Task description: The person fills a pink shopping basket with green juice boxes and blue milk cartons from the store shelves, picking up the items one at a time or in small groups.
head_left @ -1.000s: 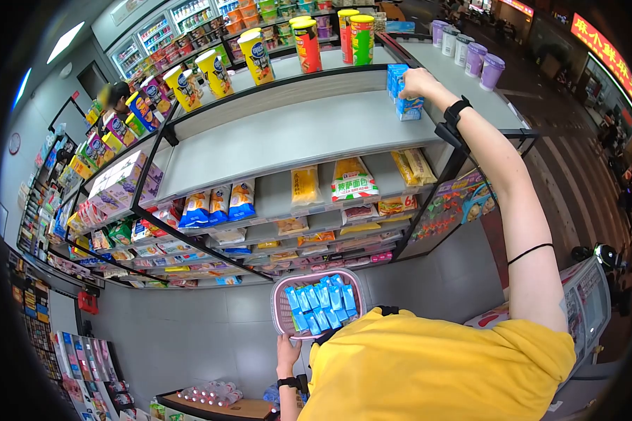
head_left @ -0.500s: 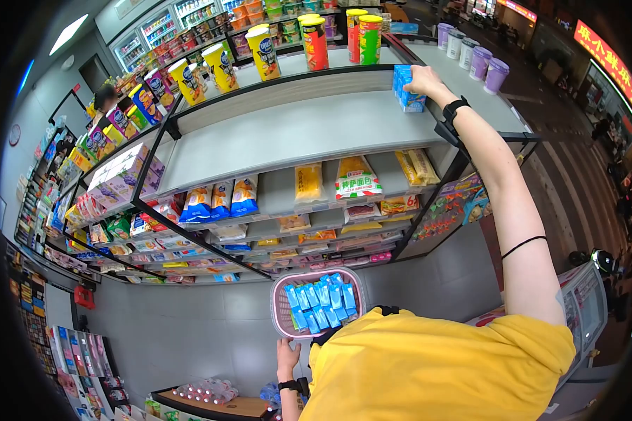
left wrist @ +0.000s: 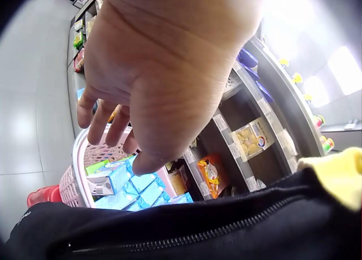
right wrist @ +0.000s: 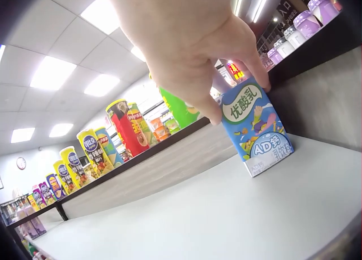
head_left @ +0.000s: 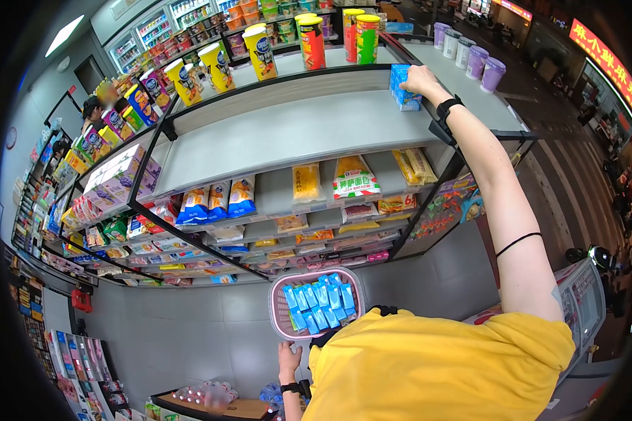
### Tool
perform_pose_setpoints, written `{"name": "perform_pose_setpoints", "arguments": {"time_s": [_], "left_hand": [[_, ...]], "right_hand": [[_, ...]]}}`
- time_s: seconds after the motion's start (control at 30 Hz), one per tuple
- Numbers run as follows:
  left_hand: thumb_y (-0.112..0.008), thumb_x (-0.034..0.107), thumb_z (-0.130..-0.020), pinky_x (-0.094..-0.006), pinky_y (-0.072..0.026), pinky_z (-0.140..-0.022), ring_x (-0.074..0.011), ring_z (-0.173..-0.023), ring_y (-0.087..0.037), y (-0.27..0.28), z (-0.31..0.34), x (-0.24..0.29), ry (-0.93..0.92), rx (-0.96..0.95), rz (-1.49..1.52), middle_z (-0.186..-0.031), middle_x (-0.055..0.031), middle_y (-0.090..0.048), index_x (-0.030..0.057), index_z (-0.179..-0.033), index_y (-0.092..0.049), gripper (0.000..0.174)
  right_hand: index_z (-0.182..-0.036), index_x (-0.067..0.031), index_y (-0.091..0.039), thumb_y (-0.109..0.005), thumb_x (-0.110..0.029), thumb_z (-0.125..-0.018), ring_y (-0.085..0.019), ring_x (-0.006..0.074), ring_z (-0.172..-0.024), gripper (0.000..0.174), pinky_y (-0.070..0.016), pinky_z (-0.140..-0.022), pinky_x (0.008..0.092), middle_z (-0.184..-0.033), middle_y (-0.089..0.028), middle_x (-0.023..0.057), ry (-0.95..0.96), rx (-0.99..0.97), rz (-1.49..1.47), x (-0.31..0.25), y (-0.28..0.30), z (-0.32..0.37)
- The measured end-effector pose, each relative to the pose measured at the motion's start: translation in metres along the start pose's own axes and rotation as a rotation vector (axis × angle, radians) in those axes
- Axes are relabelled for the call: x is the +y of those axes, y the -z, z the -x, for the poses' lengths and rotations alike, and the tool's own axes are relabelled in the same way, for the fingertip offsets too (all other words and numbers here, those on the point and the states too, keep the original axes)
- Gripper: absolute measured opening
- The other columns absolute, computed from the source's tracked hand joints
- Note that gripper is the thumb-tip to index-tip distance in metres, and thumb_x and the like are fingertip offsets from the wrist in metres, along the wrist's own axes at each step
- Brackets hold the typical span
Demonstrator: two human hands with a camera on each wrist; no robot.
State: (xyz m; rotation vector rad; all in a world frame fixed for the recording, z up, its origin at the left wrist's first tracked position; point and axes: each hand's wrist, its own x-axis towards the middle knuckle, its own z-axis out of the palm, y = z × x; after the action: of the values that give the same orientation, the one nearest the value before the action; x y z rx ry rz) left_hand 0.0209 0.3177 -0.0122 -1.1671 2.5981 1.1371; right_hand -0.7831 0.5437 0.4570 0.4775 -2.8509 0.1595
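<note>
At the right end of the upper shelf [head_left: 274,130], my right hand [head_left: 420,82] grips a blue drink carton [right wrist: 257,127], thumb on one side and fingers on the other. Blue cartons [head_left: 409,102] stand there under the hand in the head view. My left hand [head_left: 288,359] hangs beside the pink basket [head_left: 279,325], fingers loosely bent and holding nothing. In the left wrist view the left hand [left wrist: 164,73] is above the basket's rim [left wrist: 79,152], with blue cartons [left wrist: 133,186] lying inside.
Yellow, red and green canisters [head_left: 262,54] line the ledge behind the shelf. Purple and white cups [head_left: 493,74] stand on the right counter. Bagged breads [head_left: 355,177] fill lower shelves, and purple boxes [head_left: 123,175] sit left of a black shelf post.
My left hand has come away from the basket's edge and moved slightly down. My right hand stays at the shelf's right end, with only small shifts.
</note>
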Motion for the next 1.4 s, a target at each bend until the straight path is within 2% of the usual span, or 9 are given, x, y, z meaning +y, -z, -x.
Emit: {"name": "perform_pose_setpoints", "arguments": {"time_s": [0.4, 0.57, 0.67, 0.7, 0.73, 0.87, 1.07, 1.2, 1.4], "left_hand": [[-0.076, 0.023, -0.080, -0.0448, -0.0510, -0.090, -0.0385, -0.101, -0.060, 0.005, 0.007, -0.006, -0.026, 0.024, 0.013, -0.109, -0.0202, -0.059, 0.0007, -0.109, -0.063, 0.039], [-0.077, 0.024, -0.079, -0.0462, -0.0496, -0.093, -0.0404, -0.105, -0.059, 0.003, 0.000, -0.010, -0.039, 0.043, 0.005, -0.110, -0.0212, -0.060, 0.0005, -0.109, -0.064, 0.041], [-0.077, 0.026, -0.079, -0.0448, -0.0502, -0.091, -0.0381, -0.103, -0.059, -0.002, 0.005, -0.021, -0.064, 0.057, -0.034, -0.109, -0.0207, -0.061, 0.0003, -0.108, -0.064, 0.040], [-0.078, 0.026, -0.079, -0.0437, -0.0514, -0.087, -0.0360, -0.098, -0.061, -0.003, 0.004, -0.023, -0.119, 0.088, -0.069, -0.108, -0.0198, -0.061, 0.0002, -0.107, -0.064, 0.040], [-0.078, 0.026, -0.080, -0.0425, -0.0527, -0.084, -0.0338, -0.094, -0.062, -0.003, 0.005, -0.025, -0.169, 0.116, -0.106, -0.107, -0.0188, -0.060, 0.0001, -0.106, -0.064, 0.040], [-0.073, 0.027, -0.083, -0.0473, -0.0492, -0.095, -0.0405, -0.108, -0.059, -0.001, 0.007, -0.024, -0.073, 0.055, -0.019, -0.112, -0.0228, -0.063, -0.0008, -0.113, -0.064, 0.042], [-0.069, 0.026, -0.087, -0.0528, -0.0461, -0.096, -0.0464, -0.113, -0.055, -0.011, 0.012, -0.034, -0.083, 0.074, -0.010, -0.120, -0.0275, -0.062, -0.0023, -0.124, -0.059, 0.048], [-0.069, 0.026, -0.087, -0.0520, -0.0473, -0.095, -0.0463, -0.112, -0.057, -0.005, 0.022, -0.024, -0.043, 0.042, 0.045, -0.120, -0.0277, -0.062, -0.0019, -0.124, -0.058, 0.048], [-0.068, 0.028, -0.087, -0.0523, -0.0478, -0.095, -0.0469, -0.112, -0.058, -0.008, 0.016, -0.031, 0.025, 0.041, -0.015, -0.121, -0.0297, -0.062, -0.0021, -0.124, -0.059, 0.049]], "right_hand": [[-0.105, 0.0015, -0.073, -0.076, -0.033, -0.077, -0.067, 0.0445, -0.105, 0.045, -0.0554, -0.093, 0.0469, -0.113, -0.066, 0.0339, -0.088, 0.152, 0.005, 0.000, -0.026, -0.011], [-0.104, 0.0003, -0.073, -0.070, -0.024, -0.073, -0.066, 0.0451, -0.108, 0.039, -0.0550, -0.092, 0.0486, -0.112, -0.067, 0.0317, -0.122, 0.157, -0.066, -0.006, -0.019, -0.006], [-0.132, -0.0072, -0.048, -0.082, -0.038, -0.068, -0.065, 0.0431, -0.112, 0.078, -0.0539, -0.093, 0.0504, -0.117, -0.067, 0.0268, -0.135, 0.034, -0.092, -0.015, -0.007, 0.009], [-0.134, -0.0074, -0.046, -0.083, -0.040, -0.070, -0.064, 0.0418, -0.113, 0.080, -0.0540, -0.094, 0.0502, -0.119, -0.066, 0.0262, -0.165, 0.025, -0.082, -0.020, -0.002, 0.014], [-0.132, -0.0116, -0.048, -0.082, -0.040, -0.073, -0.063, 0.0406, -0.117, 0.074, -0.0536, -0.096, 0.0486, -0.124, -0.062, 0.0246, -0.214, 0.004, -0.104, -0.026, 0.006, 0.019], [-0.130, -0.0090, -0.048, -0.082, -0.042, -0.075, -0.064, 0.0391, -0.115, 0.073, -0.0543, -0.094, 0.0481, -0.124, -0.062, 0.0244, -0.253, 0.067, -0.127, -0.024, -0.007, 0.002], [-0.129, -0.0043, -0.047, -0.070, -0.024, -0.083, -0.066, 0.0376, -0.111, 0.056, -0.0567, -0.090, 0.0447, -0.123, -0.060, 0.0276, -0.342, 0.136, -0.114, -0.030, -0.016, -0.001], [-0.129, -0.0031, -0.046, -0.080, -0.032, -0.077, -0.066, 0.0364, -0.111, 0.068, -0.0579, -0.089, 0.0432, -0.123, -0.060, 0.0262, -0.331, 0.139, -0.100, -0.033, -0.010, 0.007], [-0.129, 0.0000, -0.048, -0.082, -0.035, -0.076, -0.065, 0.0350, -0.114, 0.072, -0.0563, -0.093, 0.0428, -0.127, -0.059, 0.0245, -0.323, 0.093, -0.110, -0.032, -0.006, 0.008]]}}
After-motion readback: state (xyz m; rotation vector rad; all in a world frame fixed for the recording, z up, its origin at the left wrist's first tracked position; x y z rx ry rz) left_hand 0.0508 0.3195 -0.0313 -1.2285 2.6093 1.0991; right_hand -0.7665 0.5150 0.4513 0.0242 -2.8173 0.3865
